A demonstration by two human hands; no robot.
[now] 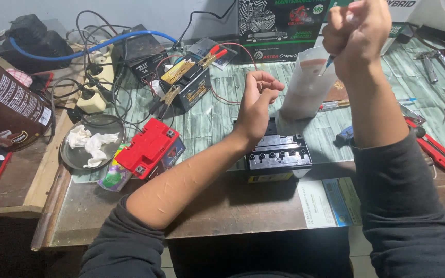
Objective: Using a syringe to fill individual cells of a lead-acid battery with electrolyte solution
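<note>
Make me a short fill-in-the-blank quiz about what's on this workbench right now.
1. The right hand grips a tool above the translucent ____ container.
2. The black battery sits under the left hand, and the battery beside it is ____.
3. The round metal tray holds crumpled white ____.

Missing words: plastic; red; tissue
</note>
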